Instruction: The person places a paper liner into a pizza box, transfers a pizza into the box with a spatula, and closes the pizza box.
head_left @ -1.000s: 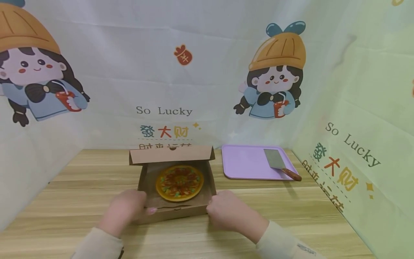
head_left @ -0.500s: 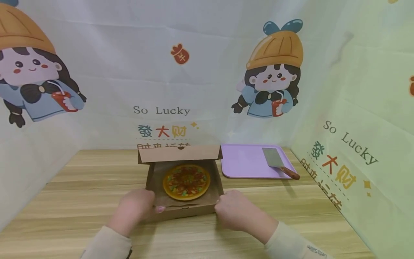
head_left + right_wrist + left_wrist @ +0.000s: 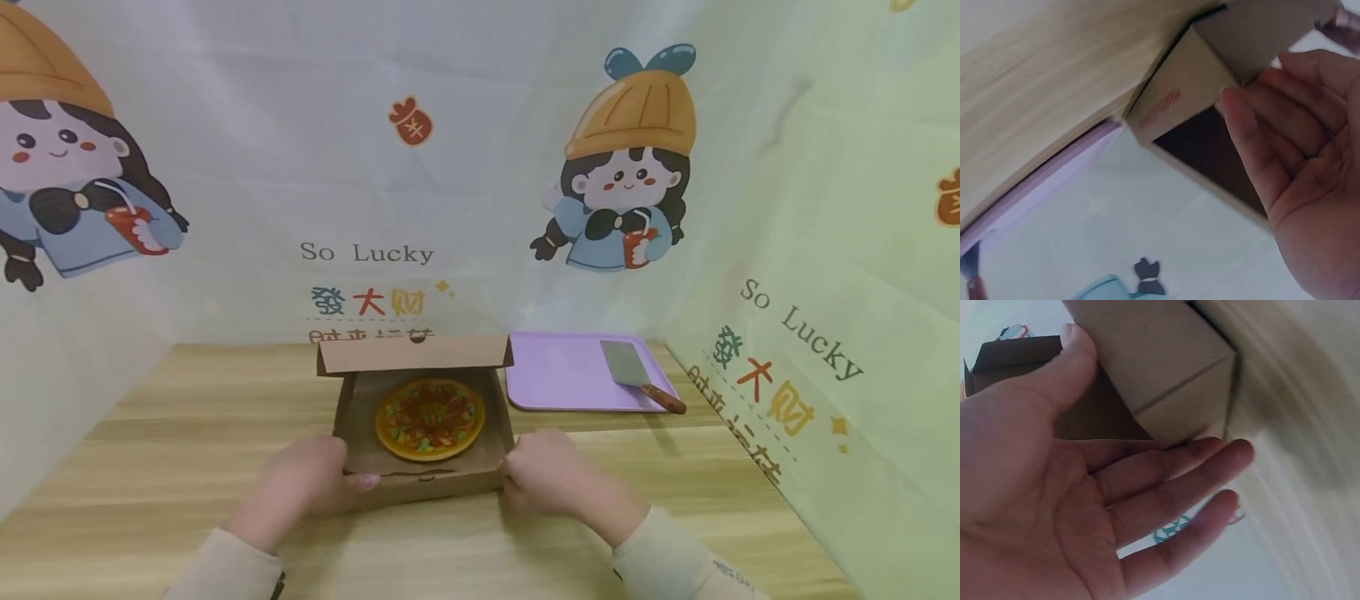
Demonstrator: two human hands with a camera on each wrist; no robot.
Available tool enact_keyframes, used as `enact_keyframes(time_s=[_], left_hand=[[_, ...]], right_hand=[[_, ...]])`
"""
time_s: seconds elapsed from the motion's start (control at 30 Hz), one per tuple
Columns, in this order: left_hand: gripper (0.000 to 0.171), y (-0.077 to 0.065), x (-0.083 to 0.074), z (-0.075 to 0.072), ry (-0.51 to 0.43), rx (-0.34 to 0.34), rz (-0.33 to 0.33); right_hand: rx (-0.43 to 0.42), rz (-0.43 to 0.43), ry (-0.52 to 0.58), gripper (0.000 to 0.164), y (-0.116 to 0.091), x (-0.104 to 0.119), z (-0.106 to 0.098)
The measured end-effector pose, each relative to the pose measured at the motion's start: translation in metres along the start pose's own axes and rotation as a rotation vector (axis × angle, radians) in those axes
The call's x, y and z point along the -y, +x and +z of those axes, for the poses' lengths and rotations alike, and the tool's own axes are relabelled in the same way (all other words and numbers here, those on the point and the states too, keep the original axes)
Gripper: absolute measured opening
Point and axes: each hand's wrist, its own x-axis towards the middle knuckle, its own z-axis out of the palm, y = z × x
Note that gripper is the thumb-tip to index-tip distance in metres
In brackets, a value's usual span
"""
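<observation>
A brown cardboard pizza box (image 3: 427, 488) stands on the table with its lid (image 3: 414, 356) raised at the back. Inside lies a round pizza (image 3: 431, 420) with a yellow rim and red and green topping. My left hand (image 3: 300, 479) grips the front left corner, its thumb over the front edge; in the left wrist view the fingers (image 3: 1172, 500) reach along the outside of the box. At the front right corner my right hand (image 3: 546, 473) holds the box side, and in the right wrist view its thumb (image 3: 1244, 137) touches the cardboard edge.
Right behind the box lies a purple tray (image 3: 555, 379). On it rests a metal pizza turner (image 3: 624, 363) whose wooden handle (image 3: 663, 398) sticks out past the tray's front edge. A printed cloth (image 3: 480, 167) closes off the back and sides of the wooden table (image 3: 187, 417).
Both hands have shifted the pizza box to the right, with the pizza in it, close up to the tray. Over the last half second it has hardly moved.
</observation>
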Motion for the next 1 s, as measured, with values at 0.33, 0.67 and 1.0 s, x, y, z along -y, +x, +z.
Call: enact_keyframes(time_s=[0.33,0.67,1.0], left_hand=[[0.112,0.000,0.029,-0.023,-0.292,-0.101,-0.073],[0.087,-0.009,0.021,-0.053,-0.468,-0.410,0.044],[0.069,-0.009,0.021,-0.053,-0.535,-0.468,0.106]], right_hand=[[-0.521,0.248,0.406,0.021,0.011,-0.031,-0.002],[-0.522,0.394,0.897,0.053,0.033,-0.038,-0.039],[-0.372,0.447,0.935,0.061,0.042,-0.026,-0.045]])
